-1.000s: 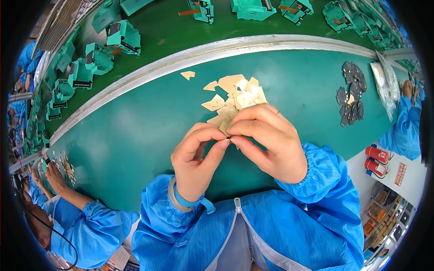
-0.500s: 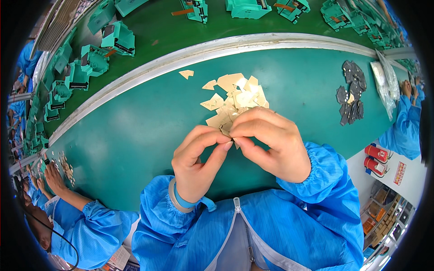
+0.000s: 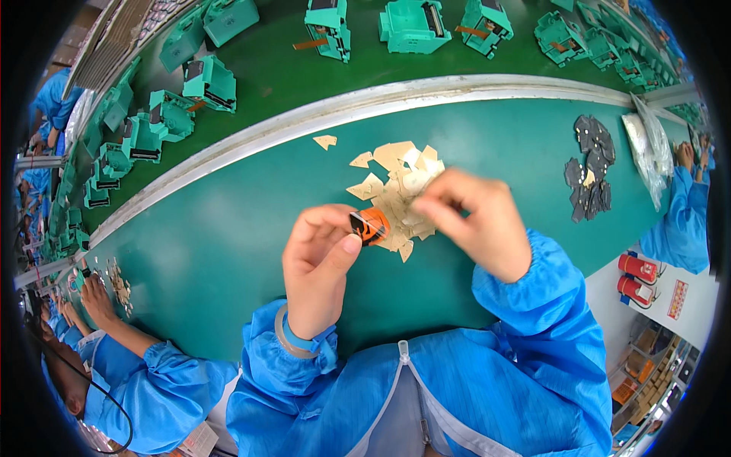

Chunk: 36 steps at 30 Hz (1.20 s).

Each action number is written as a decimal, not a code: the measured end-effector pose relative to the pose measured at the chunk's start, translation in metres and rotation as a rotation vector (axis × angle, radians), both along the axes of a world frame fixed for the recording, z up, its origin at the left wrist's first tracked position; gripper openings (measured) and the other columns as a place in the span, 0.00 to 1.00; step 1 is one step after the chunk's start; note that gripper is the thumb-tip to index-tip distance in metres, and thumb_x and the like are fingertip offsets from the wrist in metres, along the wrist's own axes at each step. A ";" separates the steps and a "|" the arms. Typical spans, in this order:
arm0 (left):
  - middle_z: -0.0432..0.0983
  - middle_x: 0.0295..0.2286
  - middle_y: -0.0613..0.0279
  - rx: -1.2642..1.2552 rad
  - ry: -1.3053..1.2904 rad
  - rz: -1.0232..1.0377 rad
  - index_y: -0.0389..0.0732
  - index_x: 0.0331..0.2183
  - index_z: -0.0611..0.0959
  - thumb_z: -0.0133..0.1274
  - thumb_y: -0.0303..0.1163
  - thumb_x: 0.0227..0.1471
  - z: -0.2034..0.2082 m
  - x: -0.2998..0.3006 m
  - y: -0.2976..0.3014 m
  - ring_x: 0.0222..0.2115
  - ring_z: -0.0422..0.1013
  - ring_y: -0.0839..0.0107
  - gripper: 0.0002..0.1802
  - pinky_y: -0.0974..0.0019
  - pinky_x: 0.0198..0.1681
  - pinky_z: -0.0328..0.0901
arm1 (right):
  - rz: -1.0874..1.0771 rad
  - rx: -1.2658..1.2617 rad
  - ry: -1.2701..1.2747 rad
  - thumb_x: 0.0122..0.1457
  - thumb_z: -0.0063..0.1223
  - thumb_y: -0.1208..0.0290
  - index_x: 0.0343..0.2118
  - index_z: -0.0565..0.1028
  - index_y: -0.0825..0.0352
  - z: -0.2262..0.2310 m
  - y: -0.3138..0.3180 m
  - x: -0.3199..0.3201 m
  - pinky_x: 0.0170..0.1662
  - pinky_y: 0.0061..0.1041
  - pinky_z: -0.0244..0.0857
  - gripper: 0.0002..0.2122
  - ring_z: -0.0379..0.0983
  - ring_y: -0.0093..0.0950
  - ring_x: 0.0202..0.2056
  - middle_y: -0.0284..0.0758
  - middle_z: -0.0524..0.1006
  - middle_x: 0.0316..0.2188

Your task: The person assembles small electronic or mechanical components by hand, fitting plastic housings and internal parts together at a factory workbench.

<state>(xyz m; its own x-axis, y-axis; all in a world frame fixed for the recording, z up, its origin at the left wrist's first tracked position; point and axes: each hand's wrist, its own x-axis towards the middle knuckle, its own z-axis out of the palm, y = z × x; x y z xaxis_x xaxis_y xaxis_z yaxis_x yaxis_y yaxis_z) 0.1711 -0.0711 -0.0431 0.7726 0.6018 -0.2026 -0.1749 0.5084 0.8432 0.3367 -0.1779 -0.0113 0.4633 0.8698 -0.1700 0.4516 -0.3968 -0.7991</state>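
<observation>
Pinching a black-and-orange piece (image 3: 371, 226) between thumb and fingers, the left hand (image 3: 318, 255) is holding it by the beige pieces (image 3: 396, 192), which the right hand (image 3: 480, 221), its grip too blurred to tell, is overlapping.

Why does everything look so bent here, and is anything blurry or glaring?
Head view: the metal rail arcs because the fisheye lens bends straight edges, and the corners go black; head view: the right hand is smeared, likely by motion, while the left hand looks crisper; head view: some pale pieces look nearly washed out.
</observation>
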 end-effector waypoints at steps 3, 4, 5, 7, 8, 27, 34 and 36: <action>0.65 0.42 0.55 -0.264 -0.074 -0.058 0.42 0.46 0.65 0.50 0.32 0.50 0.002 0.004 0.002 0.44 0.65 0.63 0.21 0.60 0.49 0.61 | 0.143 0.195 -0.286 0.49 0.51 0.76 0.29 0.73 0.66 -0.019 -0.004 -0.006 0.31 0.29 0.66 0.03 0.71 0.38 0.25 0.38 0.74 0.24; 0.64 0.43 0.55 -0.391 -0.117 -0.087 0.42 0.46 0.65 0.50 0.32 0.50 0.002 0.006 0.001 0.47 0.63 0.62 0.21 0.59 0.51 0.59 | 0.158 0.227 -0.275 0.46 0.49 0.82 0.32 0.73 0.66 -0.018 -0.003 -0.006 0.34 0.31 0.67 0.09 0.71 0.38 0.29 0.38 0.74 0.30; 0.63 0.45 0.54 -0.519 -0.161 -0.118 0.43 0.46 0.65 0.50 0.33 0.50 0.002 0.007 0.001 0.49 0.61 0.60 0.21 0.59 0.53 0.56 | 0.158 0.230 -0.280 0.46 0.49 0.82 0.32 0.73 0.66 -0.018 -0.002 -0.005 0.34 0.31 0.67 0.09 0.71 0.38 0.29 0.38 0.74 0.30; 0.61 0.47 0.55 -0.593 -0.192 -0.155 0.43 0.48 0.65 0.50 0.34 0.49 -0.003 0.006 0.000 0.52 0.56 0.59 0.24 0.57 0.57 0.51 | 0.150 0.385 -0.287 0.43 0.51 0.84 0.36 0.72 0.65 -0.019 0.001 -0.004 0.37 0.31 0.67 0.15 0.69 0.39 0.39 0.38 0.71 0.39; 0.62 0.47 0.55 -0.710 -0.241 -0.163 0.43 0.48 0.65 0.49 0.32 0.50 -0.004 0.007 -0.002 0.52 0.57 0.60 0.23 0.58 0.56 0.52 | 0.151 0.388 -0.293 0.43 0.51 0.84 0.36 0.72 0.65 -0.017 0.004 -0.008 0.37 0.31 0.67 0.15 0.69 0.39 0.39 0.38 0.71 0.39; 0.60 0.50 0.55 -1.095 -0.335 -0.144 0.46 0.49 0.67 0.42 0.50 0.54 -0.001 0.015 -0.016 0.54 0.53 0.57 0.25 0.51 0.57 0.49 | 0.170 0.482 -0.723 0.38 0.59 0.78 0.45 0.70 0.66 0.017 0.033 0.039 0.50 0.37 0.57 0.25 0.60 0.42 0.50 0.39 0.68 0.45; 0.67 0.44 0.55 -0.569 -0.357 -0.162 0.41 0.45 0.70 0.38 0.44 0.58 -0.032 0.011 -0.010 0.48 0.61 0.60 0.20 0.57 0.53 0.55 | 0.180 0.147 -0.968 0.43 0.57 0.83 0.61 0.45 0.59 -0.040 0.099 0.130 0.50 0.37 0.57 0.43 0.63 0.41 0.45 0.38 0.72 0.36; 0.67 0.44 0.51 0.100 -0.105 -0.130 0.38 0.47 0.69 0.41 0.37 0.58 -0.038 0.001 -0.006 0.49 0.61 0.60 0.18 0.58 0.53 0.56 | 0.118 0.175 -0.768 0.44 0.56 0.84 0.61 0.44 0.60 -0.032 0.098 0.123 0.48 0.34 0.59 0.43 0.66 0.37 0.42 0.37 0.72 0.33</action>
<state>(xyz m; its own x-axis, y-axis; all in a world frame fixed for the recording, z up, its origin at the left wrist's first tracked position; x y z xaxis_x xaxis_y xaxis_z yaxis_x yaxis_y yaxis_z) 0.1721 -0.0772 -0.0806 0.8589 0.5084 -0.0614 -0.2026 0.4475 0.8710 0.4600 -0.0800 -0.0433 0.2986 0.9049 0.3033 0.9328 -0.2095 -0.2933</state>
